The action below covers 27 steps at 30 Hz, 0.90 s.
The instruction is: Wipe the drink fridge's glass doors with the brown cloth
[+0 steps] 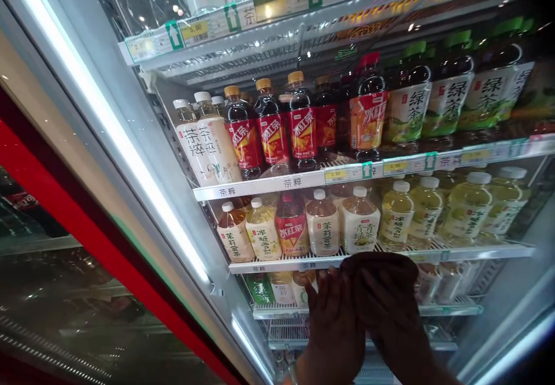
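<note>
Both my hands reach in from the bottom of the head view, in front of the lower shelves of a drinks cooler. A dark brownish cloth (390, 261) is bunched under and beyond the fingers of my right hand (390, 315), which grips it. My left hand (333, 324) is close against it on the left, its fingers stretched upward and the outer one spread away. It reaches the cloth's left edge; its thumb is hidden. Just above the hands, the shelf edge (277, 266) carries a row of bottles, including a green tea bottle (359, 223) and a jasmine tea bottle (322, 226).
Red-labelled iced tea bottles (273, 130) and green-capped bottles (448, 90) line the shelf above. Pale yellow bottles (396, 214) stand right of the hands' shelf. A lit door frame (143, 159) and a red strip (108, 240) run diagonally at left.
</note>
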Available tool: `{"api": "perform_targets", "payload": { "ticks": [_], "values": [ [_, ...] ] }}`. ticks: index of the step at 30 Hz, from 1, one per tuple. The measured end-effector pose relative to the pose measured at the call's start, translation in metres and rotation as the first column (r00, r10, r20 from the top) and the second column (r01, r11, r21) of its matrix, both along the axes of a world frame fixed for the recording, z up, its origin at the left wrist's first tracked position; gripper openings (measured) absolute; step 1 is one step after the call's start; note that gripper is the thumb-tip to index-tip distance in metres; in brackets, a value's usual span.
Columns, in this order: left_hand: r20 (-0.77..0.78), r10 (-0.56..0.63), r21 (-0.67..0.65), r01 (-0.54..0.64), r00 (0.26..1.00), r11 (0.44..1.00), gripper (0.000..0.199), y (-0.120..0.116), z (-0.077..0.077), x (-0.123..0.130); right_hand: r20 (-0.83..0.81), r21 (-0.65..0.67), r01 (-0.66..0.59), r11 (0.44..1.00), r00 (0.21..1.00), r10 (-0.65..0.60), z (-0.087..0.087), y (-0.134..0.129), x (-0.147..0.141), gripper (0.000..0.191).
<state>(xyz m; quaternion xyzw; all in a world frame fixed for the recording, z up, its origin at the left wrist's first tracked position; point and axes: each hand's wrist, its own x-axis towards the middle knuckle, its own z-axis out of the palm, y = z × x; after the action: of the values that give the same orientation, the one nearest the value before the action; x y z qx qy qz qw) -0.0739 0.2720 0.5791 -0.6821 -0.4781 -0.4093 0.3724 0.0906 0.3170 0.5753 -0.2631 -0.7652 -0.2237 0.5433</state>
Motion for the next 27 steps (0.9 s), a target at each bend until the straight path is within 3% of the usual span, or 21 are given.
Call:
{"api": "perform_targets", "payload": {
  "ticks": [6,9,12,14,17,21,23,27],
  "values": [
    [0.014,0.013,-0.007,-0.013,1.0,1.0,0.076,0.01,-0.003,0.022,-0.024,0.018,-0.013,1.0,1.0,0.013,0.018,0.012,0.035,0.028],
    [0.065,0.045,-0.006,-0.045,0.997,0.999,0.075,0.015,-0.005,0.031,-0.037,0.012,-0.013,1.0,0.999,0.013,0.015,0.012,0.047,0.025],
    [0.022,0.011,-0.029,-0.01,1.0,1.0,0.07,0.017,-0.006,0.043,-0.028,0.013,-0.111,0.994,0.993,0.111,0.015,0.012,0.049,0.026],
    [-0.026,0.024,-0.054,-0.025,0.999,0.998,0.072,0.017,-0.001,0.051,-0.01,0.019,-0.15,0.989,0.989,0.15,0.022,0.016,0.055,0.028],
    [-0.034,0.117,-0.048,-0.119,0.993,0.992,0.086,0.016,0.012,0.062,-0.04,0.03,-0.095,0.995,0.995,0.096,0.03,0.025,0.077,0.031],
    [-0.015,0.195,-0.05,-0.196,0.981,0.979,0.093,0.018,0.015,0.071,-0.108,0.003,-0.007,1.0,0.994,0.007,0.012,0.026,0.097,0.029],
    [-0.065,0.176,-0.048,-0.179,0.982,0.983,0.088,0.022,0.009,0.075,-0.106,-0.024,-0.044,0.999,0.993,0.042,0.002,0.023,0.094,0.029],
    [-0.13,0.105,-0.075,-0.115,0.986,0.99,0.072,0.029,0.004,0.083,-0.047,0.006,-0.146,0.989,0.988,0.146,0.012,0.026,0.091,0.033]
  ]
}}
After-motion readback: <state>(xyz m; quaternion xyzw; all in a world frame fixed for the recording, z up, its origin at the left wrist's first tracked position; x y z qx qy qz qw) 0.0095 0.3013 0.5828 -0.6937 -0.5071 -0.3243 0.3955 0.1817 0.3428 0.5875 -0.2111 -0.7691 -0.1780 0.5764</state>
